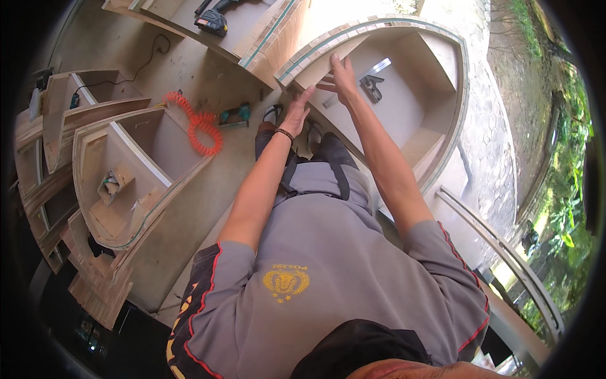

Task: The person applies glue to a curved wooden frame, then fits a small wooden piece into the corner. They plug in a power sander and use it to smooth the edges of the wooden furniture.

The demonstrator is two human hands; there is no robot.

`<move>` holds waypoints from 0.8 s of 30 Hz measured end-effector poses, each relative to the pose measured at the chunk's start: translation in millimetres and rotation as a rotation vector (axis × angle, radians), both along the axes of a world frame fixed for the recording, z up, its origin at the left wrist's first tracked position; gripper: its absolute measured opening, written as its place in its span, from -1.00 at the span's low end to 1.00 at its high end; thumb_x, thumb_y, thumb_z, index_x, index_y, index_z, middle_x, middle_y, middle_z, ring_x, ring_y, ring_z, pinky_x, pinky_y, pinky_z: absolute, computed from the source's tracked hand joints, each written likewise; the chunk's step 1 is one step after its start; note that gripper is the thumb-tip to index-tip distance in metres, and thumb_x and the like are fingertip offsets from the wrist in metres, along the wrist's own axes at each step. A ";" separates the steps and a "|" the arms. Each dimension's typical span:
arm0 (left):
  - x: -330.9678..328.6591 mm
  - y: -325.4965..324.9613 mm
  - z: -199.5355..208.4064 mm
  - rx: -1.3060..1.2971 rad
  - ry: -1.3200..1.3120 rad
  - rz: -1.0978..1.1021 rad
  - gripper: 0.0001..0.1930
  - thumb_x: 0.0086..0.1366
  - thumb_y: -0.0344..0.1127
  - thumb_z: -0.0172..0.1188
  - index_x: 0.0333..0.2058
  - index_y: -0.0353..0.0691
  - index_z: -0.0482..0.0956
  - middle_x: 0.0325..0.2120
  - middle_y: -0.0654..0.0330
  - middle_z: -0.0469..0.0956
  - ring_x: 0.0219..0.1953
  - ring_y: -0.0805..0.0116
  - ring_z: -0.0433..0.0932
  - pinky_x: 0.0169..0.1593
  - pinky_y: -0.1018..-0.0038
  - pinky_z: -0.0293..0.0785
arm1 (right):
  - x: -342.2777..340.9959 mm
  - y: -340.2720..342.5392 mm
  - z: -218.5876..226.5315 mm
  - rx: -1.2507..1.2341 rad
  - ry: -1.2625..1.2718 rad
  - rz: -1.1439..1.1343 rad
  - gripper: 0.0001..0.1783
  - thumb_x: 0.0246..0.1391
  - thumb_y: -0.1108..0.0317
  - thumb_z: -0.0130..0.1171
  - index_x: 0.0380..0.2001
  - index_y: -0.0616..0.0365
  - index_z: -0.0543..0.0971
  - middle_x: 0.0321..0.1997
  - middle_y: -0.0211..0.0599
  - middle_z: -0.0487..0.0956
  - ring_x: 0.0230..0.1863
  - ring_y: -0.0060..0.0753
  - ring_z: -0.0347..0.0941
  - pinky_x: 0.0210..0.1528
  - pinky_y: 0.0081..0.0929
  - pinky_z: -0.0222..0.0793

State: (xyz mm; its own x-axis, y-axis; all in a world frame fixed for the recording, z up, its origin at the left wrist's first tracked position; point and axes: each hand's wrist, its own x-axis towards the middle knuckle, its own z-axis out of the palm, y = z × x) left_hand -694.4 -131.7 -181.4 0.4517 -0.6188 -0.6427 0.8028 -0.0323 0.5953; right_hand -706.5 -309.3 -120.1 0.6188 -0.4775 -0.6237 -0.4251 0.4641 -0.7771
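Observation:
A boat-shaped wooden case point(456, 95) with a pale floor and a ribbed rim lies in front of me. My right hand point(343, 80) reaches over its near side, fingers spread against a light wooden board point(333, 59) across the case's left end. At the outer near-left edge is my left hand point(297, 115), its fingers stretched out and apart; whether it touches the edge I cannot tell. Inside the case, right of my right hand, lies what looks like a combination square point(372, 87) with a dark head and silver blade.
Another wooden case point(265, 38) stands at the far left, with a cordless power tool point(213, 23) in it. Several boat-shaped cases point(136, 183) are stacked on the left. An orange coiled air hose point(205, 129) and a green nail gun point(235, 115) lie on the floor. A metal rail point(499, 243) runs at right.

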 end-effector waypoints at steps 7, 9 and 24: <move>-18.9 -9.9 -25.9 -0.050 -0.041 0.196 0.18 0.16 0.44 0.30 0.54 -0.06 -0.09 0.57 0.25 -0.17 0.60 0.26 -0.35 0.55 0.08 -0.46 | -8.5 -3.9 -10.2 0.042 -0.054 0.002 -0.09 0.40 -0.05 0.04 0.56 -0.16 -0.23 0.39 0.24 0.27 0.08 0.37 0.55 -0.12 0.09 0.72; -21.7 -9.3 -38.7 -0.071 -0.024 0.268 0.15 0.17 0.41 0.30 0.53 -0.06 -0.04 0.57 0.26 -0.14 0.60 0.26 -0.33 0.55 0.08 -0.45 | -7.7 -3.7 -10.4 0.045 -0.056 0.011 -0.09 0.41 -0.04 0.04 0.56 -0.15 -0.23 0.38 0.24 0.28 0.07 0.36 0.55 -0.13 0.08 0.72; -26.0 -13.0 -35.1 0.005 -0.100 0.326 0.01 0.19 0.31 0.29 0.46 -0.12 0.15 0.46 0.20 0.14 0.53 0.20 -0.02 0.54 0.21 -0.25 | -9.5 -2.0 -7.3 0.034 -0.034 0.024 -0.02 0.38 -0.06 0.09 0.56 -0.15 -0.29 0.42 0.26 0.23 0.15 0.43 0.49 -0.09 0.07 0.71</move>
